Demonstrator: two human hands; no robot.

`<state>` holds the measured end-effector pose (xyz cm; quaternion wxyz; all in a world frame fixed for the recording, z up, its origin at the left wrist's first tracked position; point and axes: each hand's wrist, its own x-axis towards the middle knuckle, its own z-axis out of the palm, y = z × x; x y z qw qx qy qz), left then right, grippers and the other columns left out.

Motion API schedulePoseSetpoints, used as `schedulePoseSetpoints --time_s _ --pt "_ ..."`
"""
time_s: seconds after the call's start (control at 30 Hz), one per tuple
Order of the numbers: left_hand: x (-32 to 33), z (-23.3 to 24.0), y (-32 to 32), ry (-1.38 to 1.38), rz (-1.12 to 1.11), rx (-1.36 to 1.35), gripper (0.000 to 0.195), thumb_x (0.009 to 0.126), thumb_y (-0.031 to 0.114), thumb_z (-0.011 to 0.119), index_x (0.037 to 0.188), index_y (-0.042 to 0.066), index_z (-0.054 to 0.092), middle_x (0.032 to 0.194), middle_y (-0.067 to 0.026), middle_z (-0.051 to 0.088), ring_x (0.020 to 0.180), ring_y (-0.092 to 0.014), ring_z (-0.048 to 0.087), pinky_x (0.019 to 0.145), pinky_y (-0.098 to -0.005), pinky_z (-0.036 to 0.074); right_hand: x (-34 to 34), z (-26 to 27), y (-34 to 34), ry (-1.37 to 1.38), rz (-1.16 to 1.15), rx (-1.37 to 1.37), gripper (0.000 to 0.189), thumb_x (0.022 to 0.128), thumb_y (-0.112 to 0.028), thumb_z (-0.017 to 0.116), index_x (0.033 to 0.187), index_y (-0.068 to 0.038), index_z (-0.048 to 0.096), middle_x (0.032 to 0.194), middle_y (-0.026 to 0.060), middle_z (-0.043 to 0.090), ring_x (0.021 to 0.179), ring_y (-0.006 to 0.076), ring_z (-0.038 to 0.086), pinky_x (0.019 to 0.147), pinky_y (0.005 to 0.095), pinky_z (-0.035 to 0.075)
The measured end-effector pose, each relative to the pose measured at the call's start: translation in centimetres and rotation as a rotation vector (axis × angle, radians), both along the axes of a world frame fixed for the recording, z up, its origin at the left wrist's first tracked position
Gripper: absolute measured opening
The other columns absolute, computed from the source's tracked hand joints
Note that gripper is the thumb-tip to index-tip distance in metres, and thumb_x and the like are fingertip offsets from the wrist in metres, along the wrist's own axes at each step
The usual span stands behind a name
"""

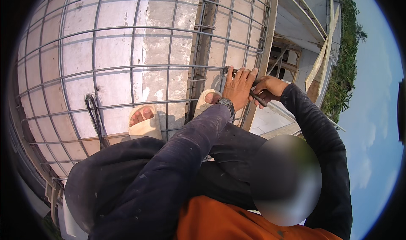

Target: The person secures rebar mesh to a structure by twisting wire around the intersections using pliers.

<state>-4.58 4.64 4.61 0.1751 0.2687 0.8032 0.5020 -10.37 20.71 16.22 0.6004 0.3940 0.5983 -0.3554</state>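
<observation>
My right hand [270, 88] grips the dark handles of pincers [259, 99], one handle jutting below the fingers. My left hand [238, 84], with a dark watch [225, 102] on its wrist, lies palm down over the front of the tool. Its palm and what the fingers press on are hidden. Dark tie wire [225, 70] is looped at the end of a steel reinforcing bar [207, 66], just by the left index finger. The bar belongs to a rebar mesh [133, 66] above pale formwork panels [114, 53].
A bundle of tie wire [92, 116] lies across the mesh at left. My sandalled feet [144, 119] stand among the bars. A dark gap [203, 46] holding bars runs beside the concrete strip [165, 14]. Beyond the timber edge [268, 40], the deck drops to a lower level.
</observation>
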Motion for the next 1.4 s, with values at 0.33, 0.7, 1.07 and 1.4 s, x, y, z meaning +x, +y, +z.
schedulePoseSetpoints --time_s 0.33,0.7,1.07,1.4 --pt "-4.0 -2.0 1.8 -0.015 -0.18 0.047 0.055 0.08 0.01 0.078 0.131 0.003 0.058 0.119 -0.0124 0.066 0.125 -0.03 0.062 0.128 -0.0481 0.03 2.8 1.8 -3.7 0.865 1.688 0.569 0.07 0.098 -0.044 0.066 0.144 0.008 0.052 0.11 0.0205 0.068 0.095 0.04 0.072 0.086 0.05 0.056" --pt "-1.4 -2.6 0.3 0.073 -0.065 0.028 0.05 0.079 0.008 0.08 0.124 0.009 0.06 0.117 -0.0098 0.066 0.12 -0.03 0.062 0.112 -0.0487 0.042 1.2 2.2 -2.6 0.143 0.313 0.204 0.071 0.106 -0.059 0.052 0.124 0.009 0.065 0.09 0.0224 0.076 0.08 0.0359 0.076 0.076 0.0488 0.059" --pt "-1.7 -2.3 0.3 -0.148 0.17 0.165 0.057 0.081 0.001 0.068 0.137 0.004 0.054 0.131 -0.0192 0.06 0.129 -0.038 0.056 0.11 -0.0498 0.044 3.2 0.5 -4.4 0.462 1.537 0.56 0.035 0.092 -0.02 0.06 0.118 0.003 0.064 0.104 0.0189 0.071 0.098 0.0388 0.072 0.087 0.0474 0.058" --pt "1.1 -7.9 -2.7 -0.545 0.302 0.034 0.032 0.089 0.011 0.066 0.121 0.005 0.067 0.114 -0.0169 0.072 0.108 -0.037 0.07 0.094 -0.0466 0.055 2.8 -0.7 -0.1 0.125 0.42 0.272 0.023 0.098 -0.023 0.064 0.097 0.0 0.067 0.074 0.006 0.066 0.056 0.0151 0.064 0.045 0.0322 0.052"
